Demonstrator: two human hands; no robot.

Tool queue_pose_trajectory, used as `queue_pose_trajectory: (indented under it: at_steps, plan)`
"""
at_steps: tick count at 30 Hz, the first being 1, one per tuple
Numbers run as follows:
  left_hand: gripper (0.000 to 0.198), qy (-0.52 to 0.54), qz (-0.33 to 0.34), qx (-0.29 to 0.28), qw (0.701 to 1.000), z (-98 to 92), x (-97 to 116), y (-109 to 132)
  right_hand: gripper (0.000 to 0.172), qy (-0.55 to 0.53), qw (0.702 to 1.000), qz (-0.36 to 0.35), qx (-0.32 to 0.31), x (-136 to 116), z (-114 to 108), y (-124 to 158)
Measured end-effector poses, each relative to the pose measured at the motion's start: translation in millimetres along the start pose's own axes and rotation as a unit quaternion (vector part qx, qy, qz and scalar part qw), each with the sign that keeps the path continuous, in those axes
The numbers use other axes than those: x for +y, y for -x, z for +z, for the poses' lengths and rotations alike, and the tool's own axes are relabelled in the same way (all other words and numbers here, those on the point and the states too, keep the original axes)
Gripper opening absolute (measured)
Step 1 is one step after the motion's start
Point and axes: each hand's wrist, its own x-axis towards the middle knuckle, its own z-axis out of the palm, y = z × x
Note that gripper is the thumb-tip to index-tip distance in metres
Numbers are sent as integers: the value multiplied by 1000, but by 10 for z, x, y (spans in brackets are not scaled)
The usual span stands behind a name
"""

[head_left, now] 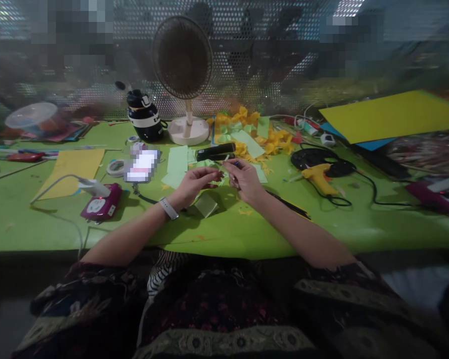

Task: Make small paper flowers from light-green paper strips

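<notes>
Both my hands meet above the middle of the green table [224,229]. My left hand [196,182], with a white wristband, is closed in a pinch on a small pale green paper piece [220,175]. My right hand [245,179] has its fingers curled and pinched on the same piece from the other side. A folded pale green paper [205,204] lies on the table just below my hands. More pale green paper sheets [177,160] lie behind them, next to a black stapler [215,151].
A yellow glue gun [318,177] with a black cable lies to the right. Yellow paper flowers [275,139] are heaped behind. A desk fan [183,65], a black bottle [144,117], tape roll [115,167], a magenta device [101,203] and yellow sheets [392,114] stand around.
</notes>
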Motion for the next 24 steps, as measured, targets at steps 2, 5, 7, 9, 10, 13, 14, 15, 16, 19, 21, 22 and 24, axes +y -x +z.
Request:
queue_pose_trajectory:
  at_steps: [2,5,7,9,10,13,14,15,16,19,21,22,24]
  plan:
    - [32,-2,-1,8,1000,7,12,6,38,-2,1000,-1,-2,-14,7,9]
    - [35,-9,-1,17,1000,23,37,18,36,-7,1000,-2,2,-37,21,31]
    - [35,-11,-2,22,1000,28,47,23,34,-9,1000,-4,4,-46,27,42]
    - [35,-8,1,26,1000,25,47,24,31,-8,1000,-4,7,-48,30,43]
    - [34,-7,1,26,1000,22,44,22,30,-6,1000,-3,10,-46,31,41]
    - [32,2,2,26,1000,14,32,18,29,-8,1000,-1,22,-34,32,27]
    - [32,8,0,25,1000,14,29,17,29,-12,1000,-2,24,-30,32,22]
    - [32,13,-3,22,1000,15,27,18,28,-15,1000,-3,24,-27,30,17]
    - [33,14,-7,18,1000,17,26,19,28,-18,1000,-3,24,-24,29,14]
    - [35,6,-22,-1,1000,24,23,24,29,-22,999,0,30,-16,23,6]
    - [36,7,-24,-1,1000,26,20,25,29,-20,999,2,34,-10,22,3]
    - [36,11,-23,3,1000,25,17,24,28,-19,999,2,34,-7,23,3]
    - [35,16,-21,11,1000,24,13,24,26,-21,999,2,33,-2,27,5]
